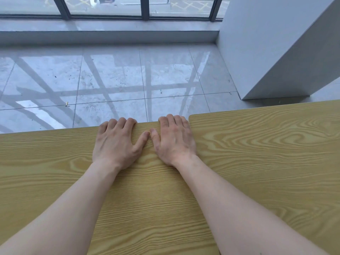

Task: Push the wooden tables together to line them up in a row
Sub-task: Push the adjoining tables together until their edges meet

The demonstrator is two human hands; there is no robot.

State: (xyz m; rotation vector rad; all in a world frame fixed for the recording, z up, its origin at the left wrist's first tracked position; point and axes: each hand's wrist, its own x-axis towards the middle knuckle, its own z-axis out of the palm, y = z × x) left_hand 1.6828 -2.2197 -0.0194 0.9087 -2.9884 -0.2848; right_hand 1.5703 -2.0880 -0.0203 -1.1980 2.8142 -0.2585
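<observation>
Two light wooden tables with a grain pattern fill the lower half of the view, side by side and touching. My arms reach across the left table (55, 162). The right table (266, 153) has a rounded far corner, and its far edge lies a little farther out than the left one's. My left hand (117, 142) and my right hand (173, 140) rest palm down on the left table, thumbs almost touching, fingers curled over its far edge. My right hand sits just beside the seam, most of which my right forearm hides.
Beyond the tables is a glossy grey tiled floor (114, 80) with small bits of debris. A low ledge and dark-framed windows (145, 8) run along the far side. A white pillar (276, 48) stands on the floor at the right, close to the right table's far edge.
</observation>
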